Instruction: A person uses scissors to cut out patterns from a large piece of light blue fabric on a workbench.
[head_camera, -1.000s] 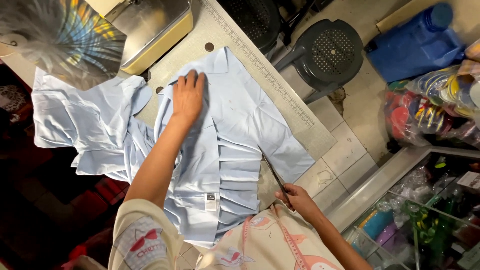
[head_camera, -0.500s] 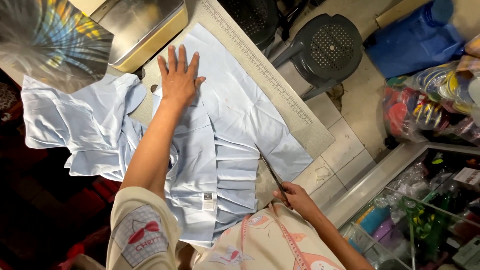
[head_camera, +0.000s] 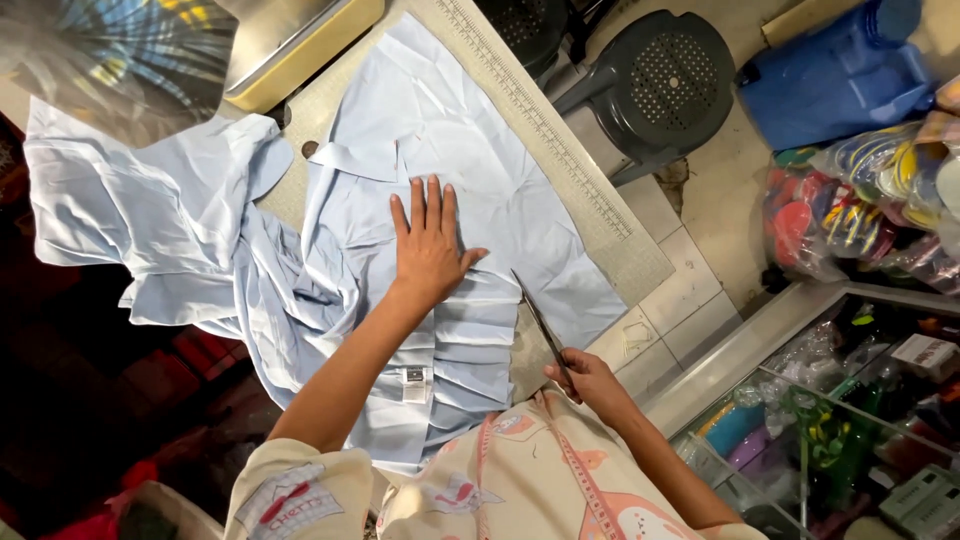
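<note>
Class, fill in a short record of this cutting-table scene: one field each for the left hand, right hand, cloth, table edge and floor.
Left hand: left hand flat on the cloth
Right hand: right hand holds scissors, blades at the cloth's edge
Cloth: light blue shirt, pleated near the person
Table edge: long ruler
Floor: dark plastic stool

A pale blue shirt (head_camera: 450, 190) lies spread flat, collar away from the person, with stacked pleat folds just below the left hand (head_camera: 428, 245) that presses on it. Its loose part bunches off beyond that hand's outer side. Dark scissors (head_camera: 540, 325) are held in the right hand (head_camera: 590, 380), blades pointing up along the cloth's edge.
</note>
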